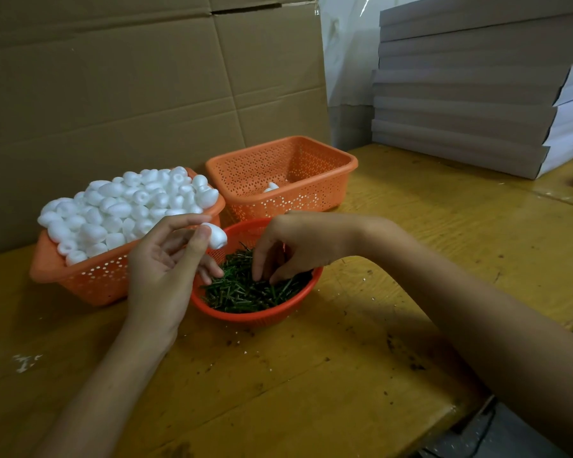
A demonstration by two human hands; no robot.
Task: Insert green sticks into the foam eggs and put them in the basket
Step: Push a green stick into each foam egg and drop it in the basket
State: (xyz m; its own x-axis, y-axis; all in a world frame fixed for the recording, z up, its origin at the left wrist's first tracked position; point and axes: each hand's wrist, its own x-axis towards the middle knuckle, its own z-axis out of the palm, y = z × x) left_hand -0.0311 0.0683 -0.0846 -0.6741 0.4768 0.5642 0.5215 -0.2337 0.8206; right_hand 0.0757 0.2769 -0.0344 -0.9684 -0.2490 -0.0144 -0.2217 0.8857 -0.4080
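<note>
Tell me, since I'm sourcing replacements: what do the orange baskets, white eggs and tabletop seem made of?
Orange baskets: likely moulded plastic, slight sheen, regular punched holes. White eggs: foam, matte and grainy. Tabletop: seemingly wood or plywood, yellowish, visible grain, scuffed and speckled.

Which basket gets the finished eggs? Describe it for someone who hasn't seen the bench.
Start at the cardboard sheet standing behind the yellow table. Two orange rectangular baskets sit before it; the output basket is the right one, nearer the stacked grey boxes. Unlike its neighbour heaped with foam eggs, it is almost empty, holding one white piece.
</note>
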